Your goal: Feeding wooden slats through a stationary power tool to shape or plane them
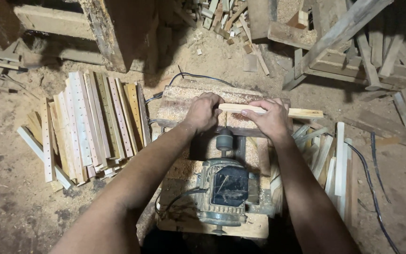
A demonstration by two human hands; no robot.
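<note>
Both hands, left hand [203,112] and right hand [271,117], grip closed on one wooden strip [278,111] at the motor's drill bit [225,123]; the drilled strips [90,127] lie on the floor, and the plain strips [332,160] seem left.

Drilled slats [90,124] lie left of motor [224,190]; plain slats [332,162] apparently right.

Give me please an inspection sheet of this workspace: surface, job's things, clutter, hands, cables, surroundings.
Surface: wooden bench top covered with sawdust.
Job's things: wooden strip lying crosswise before the drill chuck of the electric motor.
Clutter: pile of drilled strips at left; plain slats at right; offcuts on the ground beyond.
Hands: left hand and right hand both grip the strip.
Cables: black cable behind the bench; another cable at right.
Surroundings: dirt floor, stacked timber frames.
</note>
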